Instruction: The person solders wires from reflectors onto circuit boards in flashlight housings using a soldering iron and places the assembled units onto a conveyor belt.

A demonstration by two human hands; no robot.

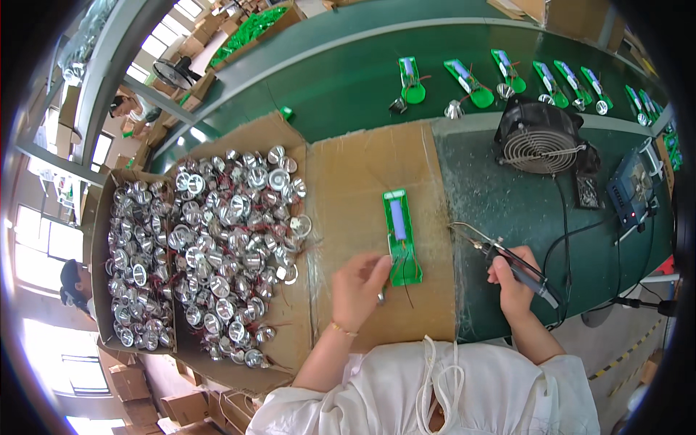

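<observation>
A green plastic housing (407, 254) lies on the cardboard in front of me, with a blue-violet cylindrical battery (398, 221) in its upper part and thin wires at its lower part. My left hand (359, 288) is closed beside the housing's lower left edge, thumb close to it. A small silvery bit shows below the thumb; the fingers hide most of it. My right hand (513, 284) grips a soldering iron (538, 284) with a dark handle. Its tip end and a thin curved metal tube point left toward the housing, apart from it.
Cardboard boxes full of silvery lamp reflectors (225, 206) stand at left. More green housings (471, 85) with reflectors line the far green bench. A black fan (538, 138), a blue soldering station (633, 190) and cables (567, 239) occupy the right. Two other people are at far left.
</observation>
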